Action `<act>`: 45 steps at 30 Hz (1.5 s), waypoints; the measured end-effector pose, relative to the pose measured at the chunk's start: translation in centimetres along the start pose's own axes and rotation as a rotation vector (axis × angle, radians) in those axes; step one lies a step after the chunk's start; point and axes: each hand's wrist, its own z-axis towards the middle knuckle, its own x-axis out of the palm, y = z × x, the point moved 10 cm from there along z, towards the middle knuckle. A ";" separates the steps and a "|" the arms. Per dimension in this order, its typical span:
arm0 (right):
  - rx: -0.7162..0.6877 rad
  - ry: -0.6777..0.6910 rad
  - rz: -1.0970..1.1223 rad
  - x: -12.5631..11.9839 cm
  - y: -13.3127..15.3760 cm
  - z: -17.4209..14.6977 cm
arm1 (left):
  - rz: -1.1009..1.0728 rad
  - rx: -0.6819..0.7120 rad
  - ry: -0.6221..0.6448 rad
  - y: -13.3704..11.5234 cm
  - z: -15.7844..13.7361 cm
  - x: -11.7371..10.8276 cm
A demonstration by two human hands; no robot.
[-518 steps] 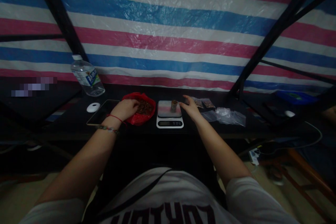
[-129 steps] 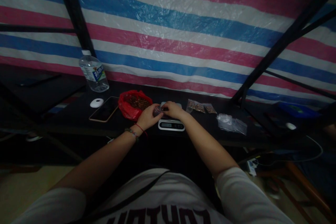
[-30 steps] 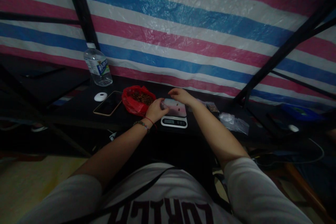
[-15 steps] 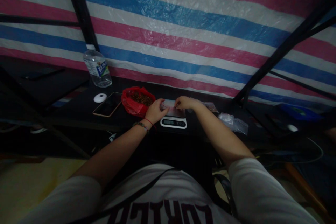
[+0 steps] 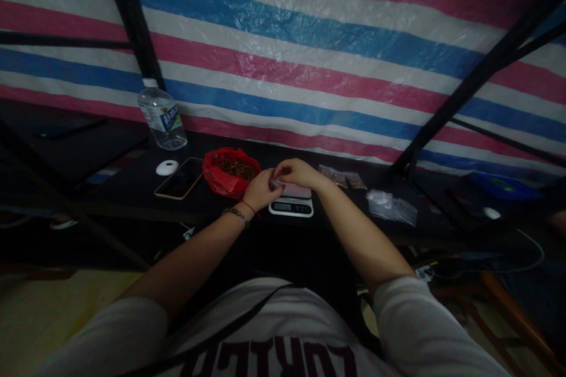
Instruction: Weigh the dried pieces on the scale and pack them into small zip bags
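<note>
I see both hands meeting at mid-frame, just above the white digital kitchen scale [image 5: 292,206]. The left hand [image 5: 260,187] is clenched around a small clear plastic pouch [image 5: 277,181], and the right hand [image 5: 297,172] pinches the pouch's upper edge. The light is too dim to tell how much is inside. I judge that the pouch's mouth is being worked. Any move from here calls for keeping it upright over the scale.

By my count:
- One crumpled red plastic bag of brown bits [image 5: 227,172], left of the hands.
- Two filled little packets [image 5: 333,175], right of the scale.
- One loose heap of empty clear pouches [image 5: 391,207], further right and too tangled to count.
- One dark smartphone [image 5: 179,178], one white round puck [image 5: 167,167] and one clear water bottle [image 5: 161,118], at the left.
</note>
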 end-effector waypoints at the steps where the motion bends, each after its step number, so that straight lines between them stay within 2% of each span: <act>1: 0.002 -0.014 -0.031 0.2 0.6 -0.1 | -0.006 0.017 -0.001 -0.2 0.0 -0.1; 4: 0.032 -0.108 -0.121 0.2 1.8 -1.0 | -0.023 0.051 -0.047 -0.5 -0.2 -0.6; 8: 0.025 -0.229 -0.095 -0.3 3.2 -3.1 | -0.029 0.070 -0.105 -1.1 -0.8 -1.5; 11: -0.016 -0.316 -0.096 -0.5 4.5 -5.0 | -0.053 0.080 -0.093 -2.3 -1.2 -2.1; 14: -0.025 -0.333 -0.112 -0.1 5.4 -6.3 | -0.107 0.060 -0.070 -3.6 -1.6 -2.8; 17: -0.039 -0.360 -0.068 -0.6 6.2 -7.4 | -0.295 0.001 -0.008 -4.0 -1.7 -3.0; 19: -0.048 -0.408 -0.018 -1.7 6.3 -8.2 | -0.563 -0.096 0.110 -3.8 -1.8 -2.3; 22: -0.080 -0.384 0.031 -2.6 6.1 -9.0 | -0.923 -0.256 0.477 -4.3 -2.8 0.4; 24: -0.078 -0.400 0.075 -3.3 5.2 -9.5 | -0.944 -0.322 0.694 -4.8 -4.0 1.6; 26: -0.055 -0.462 0.141 -4.1 4.1 -9.8 | -0.865 -0.353 0.780 -4.7 -4.7 2.0; 31: 0.007 -0.474 0.341 -3.4 2.2 -9.4 | -0.801 -0.327 0.726 -4.9 -4.3 1.7; 36: 0.179 -0.448 0.540 -2.1 0.6 -9.1 | -0.716 -0.322 0.625 -4.1 -3.6 1.4; 40: 0.231 -0.408 0.605 -1.5 0.0 -8.9 | -0.732 -0.356 0.620 -4.1 -3.8 1.5; 43: 0.250 -0.475 0.621 -2.1 -0.5 -9.2 | -0.816 -0.405 0.548 -3.9 -3.5 1.2; 45: 0.251 -0.505 0.615 -2.4 -0.6 -9.4 | -0.799 -0.417 0.502 -3.6 -3.3 0.9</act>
